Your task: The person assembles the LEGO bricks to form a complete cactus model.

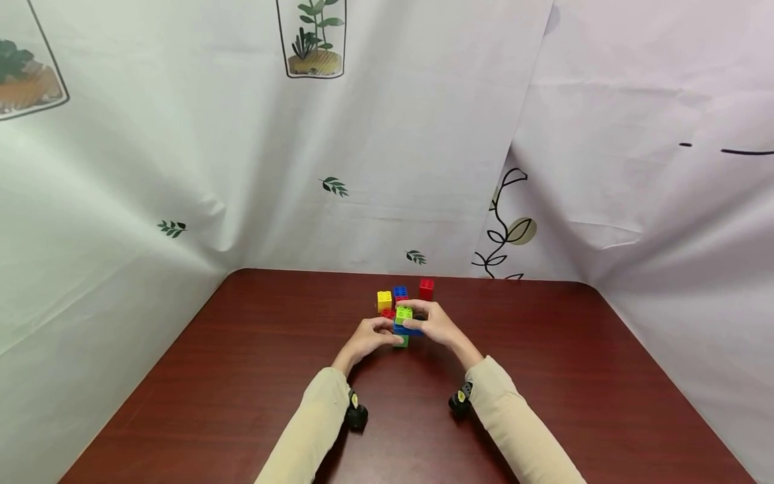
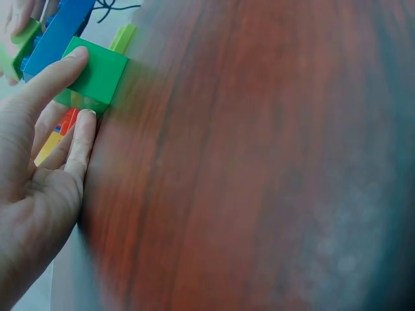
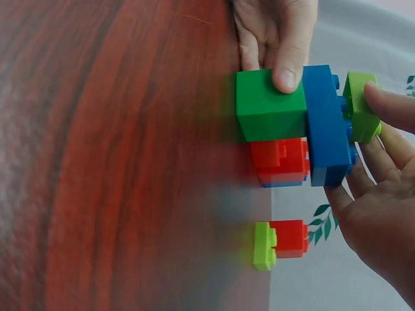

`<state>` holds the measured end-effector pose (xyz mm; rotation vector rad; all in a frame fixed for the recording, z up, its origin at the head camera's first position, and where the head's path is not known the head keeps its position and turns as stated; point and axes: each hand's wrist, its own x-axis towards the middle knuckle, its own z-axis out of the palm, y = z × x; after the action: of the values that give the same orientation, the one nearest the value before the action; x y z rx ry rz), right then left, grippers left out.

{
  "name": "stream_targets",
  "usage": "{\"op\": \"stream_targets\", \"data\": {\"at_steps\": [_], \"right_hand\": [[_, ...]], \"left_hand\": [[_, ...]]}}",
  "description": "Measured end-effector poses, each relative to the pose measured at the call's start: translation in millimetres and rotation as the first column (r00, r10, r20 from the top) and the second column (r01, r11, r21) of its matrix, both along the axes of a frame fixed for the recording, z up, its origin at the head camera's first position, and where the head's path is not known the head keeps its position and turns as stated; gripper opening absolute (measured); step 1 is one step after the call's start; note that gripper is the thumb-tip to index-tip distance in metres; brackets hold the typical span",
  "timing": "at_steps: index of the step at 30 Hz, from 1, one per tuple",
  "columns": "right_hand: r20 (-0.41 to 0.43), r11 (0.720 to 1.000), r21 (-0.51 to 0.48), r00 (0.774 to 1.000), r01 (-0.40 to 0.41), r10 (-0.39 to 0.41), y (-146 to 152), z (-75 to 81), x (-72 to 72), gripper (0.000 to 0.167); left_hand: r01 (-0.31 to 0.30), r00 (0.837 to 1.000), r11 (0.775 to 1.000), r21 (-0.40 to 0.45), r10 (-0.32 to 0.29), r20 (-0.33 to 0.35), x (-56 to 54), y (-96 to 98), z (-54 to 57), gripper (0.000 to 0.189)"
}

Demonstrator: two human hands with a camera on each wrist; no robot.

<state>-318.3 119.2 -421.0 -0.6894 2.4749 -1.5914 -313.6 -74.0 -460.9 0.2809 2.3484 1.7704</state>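
Observation:
My left hand [image 1: 370, 338] pinches a green brick [image 3: 267, 107] at the table top, thumb on one side and fingers on the other. On top of this green brick lies a long blue brick [image 3: 327, 126], which sticks out toward the right hand. My right hand [image 1: 438, 324] holds a lime-green brick [image 1: 404, 314] between thumb and fingers, right at the studs of the blue brick. In the right wrist view the lime-green brick tilts a little against those studs. Fingers of my right hand also reach along the blue brick's far side.
Behind the hands stand a yellow brick [image 1: 384, 300], a blue brick [image 1: 400, 291] and red bricks [image 1: 388, 314]. Farther right, another red brick [image 1: 426, 289] stands beside a thin lime-green piece [image 3: 262, 246]. A white printed curtain [image 1: 393, 222] hangs behind the brown table [image 1: 242, 376].

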Motion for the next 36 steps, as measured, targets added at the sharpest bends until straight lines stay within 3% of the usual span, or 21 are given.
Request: {"op": "stream_targets", "data": {"at_steps": [3, 21, 30, 36], "right_hand": [[0.003, 1.0, 0.009, 1.0, 0.006, -0.006, 0.4, -3.5, 0.1, 0.041], [0.005, 0.995, 0.052, 0.997, -0.082, 0.082, 6.8, -3.0, -2.0, 0.043], [-0.072, 0.993, 0.089, 0.994, -0.073, 0.079, 9.0, -6.7, -4.2, 0.042], [-0.029, 0.995, 0.078, 0.998, -0.059, 0.062, 4.6, -7.8, -5.5, 0.044]], "left_hand": [[-0.004, 1.0, 1.0, -0.001, 0.004, 0.002, -3.7, 1.5, -5.8, 0.04], [-0.01, 1.0, 1.0, -0.006, 0.01, 0.001, -2.9, 3.7, -9.4, 0.042], [-0.008, 1.0, 1.0, 0.002, 0.008, -0.018, -1.7, 5.7, -7.5, 0.039], [-0.02, 1.0, 1.0, 0.003, 0.02, -0.024, -3.7, 1.0, -9.2, 0.039]]}}
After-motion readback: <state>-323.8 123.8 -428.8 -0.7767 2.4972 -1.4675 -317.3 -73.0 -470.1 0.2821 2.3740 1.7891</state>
